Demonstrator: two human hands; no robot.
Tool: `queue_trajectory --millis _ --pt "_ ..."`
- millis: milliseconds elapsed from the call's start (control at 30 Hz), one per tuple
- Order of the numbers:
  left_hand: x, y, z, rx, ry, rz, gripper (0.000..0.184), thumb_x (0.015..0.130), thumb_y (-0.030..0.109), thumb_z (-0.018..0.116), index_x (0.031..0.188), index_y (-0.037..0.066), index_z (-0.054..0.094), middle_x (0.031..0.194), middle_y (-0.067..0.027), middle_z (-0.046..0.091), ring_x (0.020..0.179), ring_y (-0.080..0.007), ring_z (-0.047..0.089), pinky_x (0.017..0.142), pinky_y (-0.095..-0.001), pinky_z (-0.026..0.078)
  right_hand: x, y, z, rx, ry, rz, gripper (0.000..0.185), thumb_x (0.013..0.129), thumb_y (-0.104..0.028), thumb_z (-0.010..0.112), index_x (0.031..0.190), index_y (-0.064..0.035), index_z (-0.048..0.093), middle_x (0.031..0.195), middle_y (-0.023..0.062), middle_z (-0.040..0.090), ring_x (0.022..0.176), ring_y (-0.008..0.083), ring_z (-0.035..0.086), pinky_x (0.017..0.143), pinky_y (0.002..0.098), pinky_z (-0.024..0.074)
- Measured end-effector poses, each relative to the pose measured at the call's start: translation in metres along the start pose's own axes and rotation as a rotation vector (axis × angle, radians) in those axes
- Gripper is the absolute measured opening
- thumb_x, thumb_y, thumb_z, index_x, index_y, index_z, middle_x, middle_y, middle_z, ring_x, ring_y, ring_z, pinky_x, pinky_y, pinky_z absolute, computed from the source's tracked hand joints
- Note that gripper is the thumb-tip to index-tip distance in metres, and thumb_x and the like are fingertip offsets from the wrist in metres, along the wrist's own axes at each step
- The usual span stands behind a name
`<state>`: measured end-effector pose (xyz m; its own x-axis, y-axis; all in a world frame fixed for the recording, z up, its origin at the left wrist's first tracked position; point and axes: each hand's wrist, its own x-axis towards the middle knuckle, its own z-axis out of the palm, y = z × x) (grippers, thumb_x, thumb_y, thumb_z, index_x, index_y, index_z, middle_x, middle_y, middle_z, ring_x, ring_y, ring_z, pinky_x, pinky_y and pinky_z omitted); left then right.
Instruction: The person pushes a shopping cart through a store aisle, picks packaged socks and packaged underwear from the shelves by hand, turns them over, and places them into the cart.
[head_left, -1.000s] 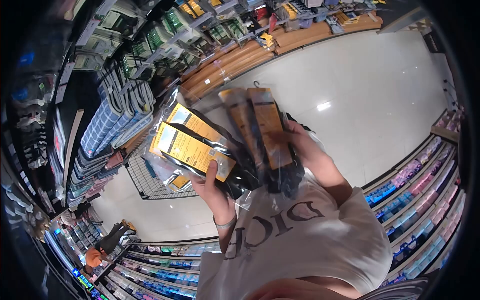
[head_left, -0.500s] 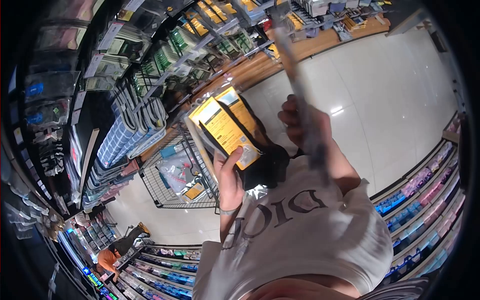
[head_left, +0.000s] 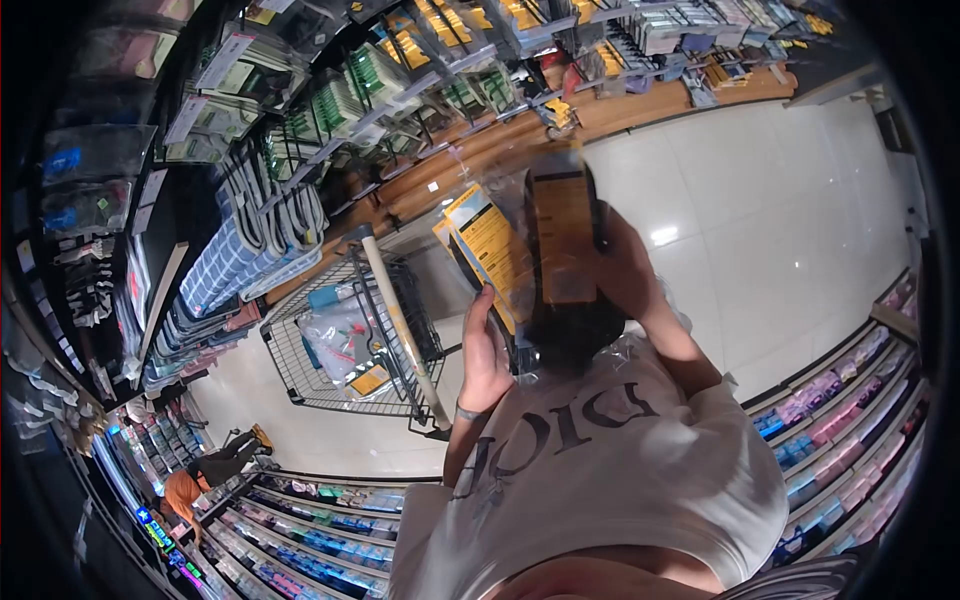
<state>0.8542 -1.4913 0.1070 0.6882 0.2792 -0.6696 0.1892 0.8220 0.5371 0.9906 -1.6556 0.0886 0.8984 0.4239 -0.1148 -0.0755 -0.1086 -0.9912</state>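
Packs [head_left: 480,235] are in our hands, right of the cart [head_left: 398,310]: the left hand's [head_left: 484,362] fingers seem clamped on the nearer ones, but the right hand [head_left: 625,268] is blurred against the farther pack [head_left: 562,262], so we cannot tell how its fingers stand. Slick film and a loose hold could drop one beside the cart. Print on their labels [head_left: 496,250] defeats us; our shirt [head_left: 600,490], right of the cart, seems to read DIO upside down, its last letter folded.
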Motion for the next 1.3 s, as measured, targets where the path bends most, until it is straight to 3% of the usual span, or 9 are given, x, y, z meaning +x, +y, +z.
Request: queue_trajectory --millis 100,133,267,400,500,633,867,1167,1300 --pt "0.001 -0.003 0.003 0.024 0.056 0.039 0.042 0.107 0.028 0.051 0.138 0.0 0.052 0.132 -0.0106 0.063 0.119 -0.0213 0.062 0.102 -0.0352 0.048 0.007 -0.022 -0.02 0.975 0.053 0.42 0.031 0.102 -0.021 0.06 0.124 0.0001 0.059 0.098 0.0072 0.065 0.089 0.0172 0.065 0.07 0.0317 0.0538" --pt "0.001 -0.002 0.006 0.032 0.08 0.058 0.043 0.107 0.028 0.051 0.139 -0.001 0.051 0.134 -0.0114 0.063 0.121 -0.0221 0.061 0.104 -0.0358 0.047 0.016 -0.013 -0.042 1.557 -0.584 0.351 0.032 0.106 -0.023 0.05 0.125 0.0013 0.056 0.099 0.0066 0.065 0.086 0.0151 0.066 0.057 0.0302 0.0511" --pt "0.004 -0.005 0.0 -0.063 0.016 0.0 0.045 0.107 0.028 0.05 0.14 -0.002 0.05 0.137 -0.0138 0.061 0.125 -0.0243 0.06 0.107 -0.0383 0.046 0.019 -0.02 -0.036 2.718 -0.621 0.314 0.02 0.106 -0.018 0.042 0.117 -0.0041 0.05 0.086 0.0088 0.068 0.056 0.0195 0.064 0.044 0.0282 0.0383" --pt "0.002 -0.006 0.009 -0.022 0.059 0.061 0.042 0.107 0.026 0.05 0.138 -0.003 0.05 0.134 -0.0143 0.061 0.124 -0.024 0.06 0.106 -0.0383 0.047 0.022 -0.01 -0.025 2.598 -0.691 0.328 0.018 0.107 -0.017 0.041 0.118 -0.0058 0.05 0.087 0.0067 0.069 0.06 0.0181 0.064 0.045 0.0271 0.0381" --pt "-0.001 -0.007 0.014 -0.018 0.078 0.102 0.039 0.107 0.025 0.051 0.136 -0.002 0.051 0.131 -0.013 0.062 0.121 -0.0227 0.061 0.104 -0.0369 0.048 0.03 -0.004 -0.028 1.813 -0.685 0.366 0.014 0.106 -0.015 0.048 0.115 -0.0054 0.052 0.089 0.0054 0.068 0.068 0.0139 0.065 0.05 0.0254 0.0409" --pt "-0.01 -0.015 0.015 0.124 -0.026 0.216 0.037 0.107 0.025 0.052 0.135 0.0 0.051 0.128 -0.0105 0.063 0.117 -0.0205 0.063 0.101 -0.0349 0.049 0.018 -0.011 -0.011 -0.122 -0.234 0.148 0.04 0.092 -0.024 0.076 0.119 0.0002 0.061 0.089 0.0038 0.066 0.086 0.0131 0.061 0.078 0.0315 0.0517" --pt "-0.012 -0.018 0.013 -0.005 0.051 0.019 0.041 0.109 0.032 0.049 0.136 0.002 0.052 0.125 -0.0093 0.065 0.115 -0.0189 0.063 0.099 -0.0338 0.05 0.009 -0.002 -0.001 -0.008 -0.206 -0.043 0.082 0.083 -0.02 0.084 0.148 -0.0009 0.038 0.14 0.0151 0.049 0.117 0.0208 0.06 0.098 0.0345 0.0511" --pt "-0.025 -0.012 0.01 0.017 -0.039 0.043 0.056 0.111 0.043 0.035 0.143 -0.002 0.046 0.136 -0.0135 0.06 0.122 -0.0234 0.062 0.105 -0.0377 0.049 -0.003 -0.028 0.005 0.284 -0.274 0.137 0.094 0.083 -0.018 0.085 0.155 -0.0008 0.027 0.145 0.0189 0.047 0.131 0.0231 0.053 0.105 0.0359 0.0486" --pt "-0.03 -0.012 -0.003 0.173 -0.076 0.127 0.042 0.108 0.022 0.048 0.145 0.002 0.044 0.137 -0.012 0.058 0.125 -0.0223 0.057 0.108 -0.037 0.045 0.0 -0.047 0.007 0.087 -0.298 0.134 0.099 0.081 -0.022 0.087 0.155 0.0005 0.025 0.145 0.023 0.047 0.134 0.029 0.052 0.108 0.0399 0.046"
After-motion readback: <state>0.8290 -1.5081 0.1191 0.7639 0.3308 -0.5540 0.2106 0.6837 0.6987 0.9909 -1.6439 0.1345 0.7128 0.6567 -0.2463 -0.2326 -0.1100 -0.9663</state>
